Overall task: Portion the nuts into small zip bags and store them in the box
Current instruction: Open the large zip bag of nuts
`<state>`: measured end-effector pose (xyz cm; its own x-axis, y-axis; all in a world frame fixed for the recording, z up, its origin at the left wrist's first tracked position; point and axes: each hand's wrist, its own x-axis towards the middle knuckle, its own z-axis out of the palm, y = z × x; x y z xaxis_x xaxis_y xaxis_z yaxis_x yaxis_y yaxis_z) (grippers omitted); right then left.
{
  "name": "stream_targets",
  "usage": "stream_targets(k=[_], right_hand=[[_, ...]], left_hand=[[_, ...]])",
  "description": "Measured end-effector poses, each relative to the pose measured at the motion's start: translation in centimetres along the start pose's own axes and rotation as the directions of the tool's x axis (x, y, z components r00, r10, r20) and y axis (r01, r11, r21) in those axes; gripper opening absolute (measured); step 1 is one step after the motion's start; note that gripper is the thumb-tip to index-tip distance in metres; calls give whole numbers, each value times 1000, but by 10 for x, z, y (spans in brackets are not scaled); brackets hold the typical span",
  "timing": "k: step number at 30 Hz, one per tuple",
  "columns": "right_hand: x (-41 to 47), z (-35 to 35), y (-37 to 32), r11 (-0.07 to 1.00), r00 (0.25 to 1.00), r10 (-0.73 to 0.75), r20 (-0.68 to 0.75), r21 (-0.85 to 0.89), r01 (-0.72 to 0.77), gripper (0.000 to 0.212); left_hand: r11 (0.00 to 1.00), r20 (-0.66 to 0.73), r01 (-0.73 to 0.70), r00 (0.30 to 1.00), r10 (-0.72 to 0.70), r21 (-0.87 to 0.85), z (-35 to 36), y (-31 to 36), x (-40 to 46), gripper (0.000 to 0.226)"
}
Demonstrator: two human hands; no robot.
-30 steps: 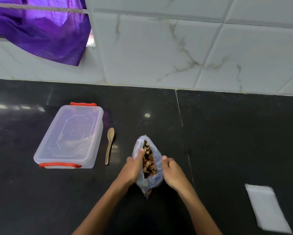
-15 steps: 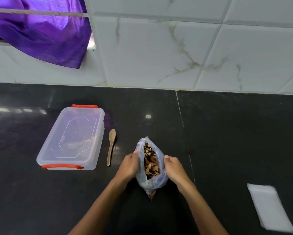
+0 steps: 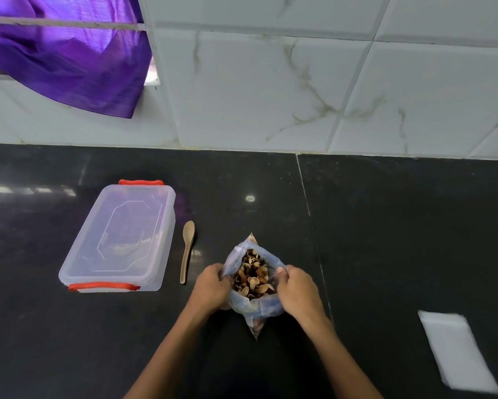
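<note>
Surface: polished black stone, one thin seam running front to back right of centre. On it, left: clear lidded plastic box with red clips. Just beside its right side: wooden spoon, bowl pointing away. Centre: open plastic bag of nuts, standing upright. Front right, well apart: stack of small white zip bags, lying flat.

counter: box far left | spoon just right of box | bag right of spoon, nuts in it | left hand and right hand at bag's sides | zip bags near right | cloth behind box, on wall
</note>
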<state>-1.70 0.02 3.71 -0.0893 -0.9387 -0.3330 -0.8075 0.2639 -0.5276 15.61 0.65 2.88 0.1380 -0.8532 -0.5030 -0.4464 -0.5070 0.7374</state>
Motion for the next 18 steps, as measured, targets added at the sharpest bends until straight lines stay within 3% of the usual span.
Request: stream_targets(k=[2,5,7,11,15,18], right_hand=[[-1,-1,-1,999,999,-50,-10,12,50,39],[4,-2,-3,983,986,-163,-42,81,166,47],[12,-2,-8,960,966,-257,-42,104,260,40],[31,-5,-18,946,950,-313,-9,84,313,27],[36,-10,-25,935,939,-344,7,95,342,20],[29,-13,-25,913,923,-377,-78,137,384,20]], left_hand=[[996,-14,-82,996,83,42,-1,3,-1,30],[964,-39,-243,968,248,107,-5,13,1,73],[939,-22,-312,948,318,147,-8,22,9,82],[923,50,-334,942,331,189,-8,41,25,77],[886,99,-409,912,397,217,-13,54,35,32],[865,56,-481,876,478,144,-20,60,32,27]])
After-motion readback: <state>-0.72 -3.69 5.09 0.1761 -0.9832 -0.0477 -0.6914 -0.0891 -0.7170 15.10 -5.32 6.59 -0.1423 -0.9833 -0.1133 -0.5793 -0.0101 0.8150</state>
